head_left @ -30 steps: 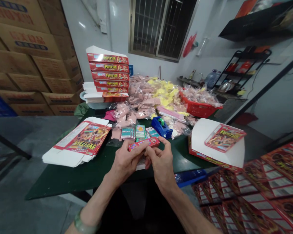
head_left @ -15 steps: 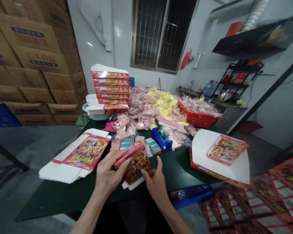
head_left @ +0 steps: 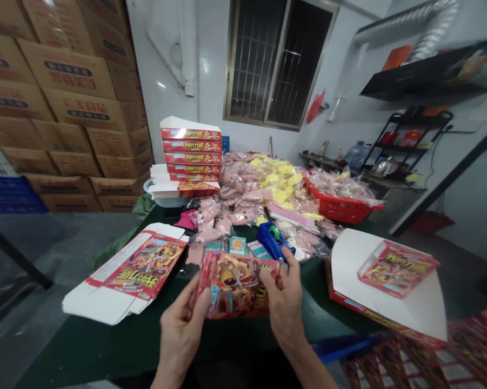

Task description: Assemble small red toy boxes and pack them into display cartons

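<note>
A red printed cardboard box point(head_left: 239, 286) with cartoon figures is held level above the near part of the green table. My left hand point(head_left: 182, 319) grips its left end, thumb on the printed face. At the right end my right hand point(head_left: 286, 297) is closed on it, with the thumb on top and the fingers round the edge. Just beyond the box lie small stacks of cards point(head_left: 238, 246) and a blue tape dispenser point(head_left: 273, 240). Flat, unfolded box blanks point(head_left: 146, 265) are piled to the left. A smaller-looking closed box point(head_left: 397, 267) rests on a white-lined display carton point(head_left: 348, 259) at right.
Bagged pink and yellow plush items point(head_left: 247, 183) heap the table's far side, beside a red basket point(head_left: 344, 208). Filled display cartons point(head_left: 192, 156) stand stacked at the back left. Brown shipping cartons point(head_left: 77, 108) line the left wall. More red boxes point(head_left: 389, 362) sit low at right.
The box has turned from a tilted pose to lie lengthwise between both hands, printed face up. My right hand has moved right and closed on its end. The head view has shifted slightly.
</note>
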`<state>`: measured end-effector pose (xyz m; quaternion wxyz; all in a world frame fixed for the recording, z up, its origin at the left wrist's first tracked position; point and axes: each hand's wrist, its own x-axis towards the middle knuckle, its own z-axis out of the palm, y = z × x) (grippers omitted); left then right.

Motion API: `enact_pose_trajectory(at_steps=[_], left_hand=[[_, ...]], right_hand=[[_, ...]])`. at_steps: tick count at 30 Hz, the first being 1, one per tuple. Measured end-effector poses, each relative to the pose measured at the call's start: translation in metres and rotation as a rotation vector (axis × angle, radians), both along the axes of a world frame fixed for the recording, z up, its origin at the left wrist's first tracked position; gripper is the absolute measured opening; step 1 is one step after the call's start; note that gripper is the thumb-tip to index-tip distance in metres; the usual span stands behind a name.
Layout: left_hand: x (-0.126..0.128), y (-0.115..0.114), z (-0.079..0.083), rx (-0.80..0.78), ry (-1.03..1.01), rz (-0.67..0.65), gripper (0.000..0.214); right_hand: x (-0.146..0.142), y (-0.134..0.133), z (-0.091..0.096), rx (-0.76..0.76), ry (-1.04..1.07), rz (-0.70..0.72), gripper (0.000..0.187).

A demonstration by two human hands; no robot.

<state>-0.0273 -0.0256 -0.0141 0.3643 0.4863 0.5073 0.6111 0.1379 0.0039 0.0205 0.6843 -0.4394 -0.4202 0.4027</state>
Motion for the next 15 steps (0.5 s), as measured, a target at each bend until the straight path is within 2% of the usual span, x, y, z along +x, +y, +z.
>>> enact_pose_trajectory(at_steps=[1, 2, 3, 4, 6, 7, 8, 10, 11, 12, 13, 15], left_hand=[[-0.001, -0.001, -0.002, -0.099, -0.050, -0.138, 0.049], [-0.003, -0.002, -0.002, -0.157, -0.064, -0.214, 0.052], [-0.007, -0.003, 0.000, -0.164, -0.045, -0.188, 0.053], [-0.011, -0.004, 0.004, -0.122, 0.004, -0.057, 0.052], [-0.020, -0.002, 0.018, 0.051, 0.175, 0.307, 0.056], [-0.024, 0.000, 0.026, 0.134, 0.283, 0.401, 0.063], [-0.026, 0.004, 0.034, 0.204, 0.391, 0.389, 0.068], [-0.026, 0.014, 0.045, 0.266, 0.538, 0.118, 0.060], [-0.026, 0.020, 0.047, 0.265, 0.556, -0.030, 0.049], [-0.026, 0.025, 0.046, 0.245, 0.546, -0.120, 0.039], [-0.025, 0.028, 0.042, 0.206, 0.523, -0.144, 0.032], [-0.027, 0.031, 0.027, 0.114, 0.457, -0.038, 0.030]], right_hand=[[0.005, 0.006, 0.008, 0.033, -0.025, 0.014, 0.075], [0.011, 0.013, 0.017, 0.063, -0.078, 0.035, 0.077], [0.015, 0.019, 0.028, 0.092, -0.168, 0.059, 0.076], [0.019, 0.024, 0.038, 0.130, -0.293, 0.089, 0.074], [0.018, 0.030, 0.058, 0.246, -0.596, 0.210, 0.066], [0.014, 0.030, 0.067, 0.325, -0.740, 0.309, 0.064], [0.009, 0.030, 0.075, 0.411, -0.868, 0.430, 0.063], [-0.004, 0.030, 0.088, 0.552, -1.041, 0.670, 0.060], [-0.009, 0.034, 0.094, 0.586, -1.072, 0.731, 0.056], [-0.012, 0.044, 0.098, 0.584, -1.058, 0.714, 0.048], [-0.011, 0.058, 0.102, 0.544, -0.999, 0.613, 0.038], [-0.001, 0.104, 0.105, 0.388, -0.791, 0.259, 0.023]])
